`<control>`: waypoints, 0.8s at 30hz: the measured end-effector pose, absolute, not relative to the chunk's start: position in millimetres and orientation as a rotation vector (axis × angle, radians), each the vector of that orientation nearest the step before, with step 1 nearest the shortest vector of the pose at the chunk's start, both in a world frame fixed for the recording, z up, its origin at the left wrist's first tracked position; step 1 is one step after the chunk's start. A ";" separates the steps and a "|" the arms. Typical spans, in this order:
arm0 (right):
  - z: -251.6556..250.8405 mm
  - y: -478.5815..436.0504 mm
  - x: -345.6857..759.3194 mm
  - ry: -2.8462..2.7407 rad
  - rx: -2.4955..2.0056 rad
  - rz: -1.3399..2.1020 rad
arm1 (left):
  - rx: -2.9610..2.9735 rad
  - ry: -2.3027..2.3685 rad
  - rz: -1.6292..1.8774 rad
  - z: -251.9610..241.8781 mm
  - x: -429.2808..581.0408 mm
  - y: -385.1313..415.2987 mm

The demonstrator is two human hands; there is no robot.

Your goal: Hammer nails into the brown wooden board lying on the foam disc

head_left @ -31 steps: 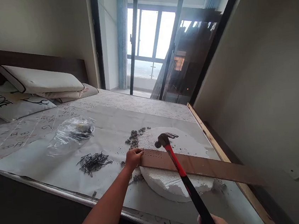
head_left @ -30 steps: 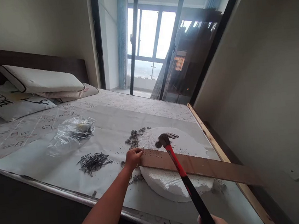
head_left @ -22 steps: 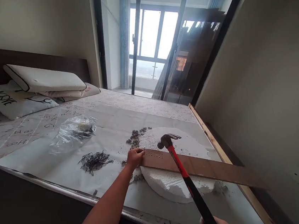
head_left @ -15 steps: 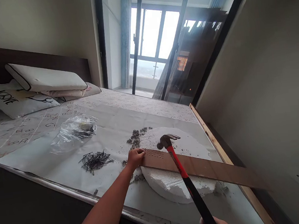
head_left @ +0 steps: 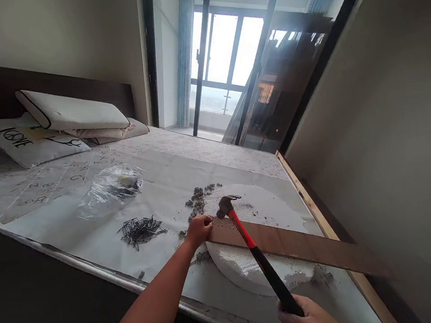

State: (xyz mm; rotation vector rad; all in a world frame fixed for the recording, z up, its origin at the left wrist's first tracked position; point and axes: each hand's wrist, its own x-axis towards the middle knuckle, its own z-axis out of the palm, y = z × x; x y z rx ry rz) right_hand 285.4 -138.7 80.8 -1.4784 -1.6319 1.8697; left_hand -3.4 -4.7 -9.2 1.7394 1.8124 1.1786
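My left hand [head_left: 200, 230] is closed in a pinch at the left end of a long brown board [head_left: 285, 239]. A thin dark nail shows only in part at its fingertips. Rows of small holes dot that end of the board. My right hand [head_left: 308, 313] grips the lower handle of a claw hammer [head_left: 262, 262] with a red and black handle. The hammer's head hangs just above the board, close beside my left fingertips. Under the board lies a rough white foam slab [head_left: 250, 268].
Left of the board is a heap of nails [head_left: 140, 232], with a clear plastic bag [head_left: 112, 187] behind it. Grey crumbs [head_left: 196, 202] lie along the foam. Pillows [head_left: 75, 112] rest at the bed's head. A wooden rail [head_left: 308, 200] and wall border the right side.
The hammer head has come down and left, nearer my left fingertips. My right hand has risen further into view. My left hand stays at the board's end; the view has shifted slightly.
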 end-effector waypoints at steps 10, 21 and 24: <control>87.5 -131.0 261.6 -1.486 -1.559 1.968 | 1.740 1.809 1.196 -8.3 -1.3 -8.4; 86.9 -122.4 268.3 -1.652 -1.616 1.792 | 1.758 1.809 1.207 -13.3 -1.7 -7.9; 88.9 -123.1 270.4 -1.722 -1.568 1.745 | 1.738 1.803 1.214 -14.1 -1.5 -7.6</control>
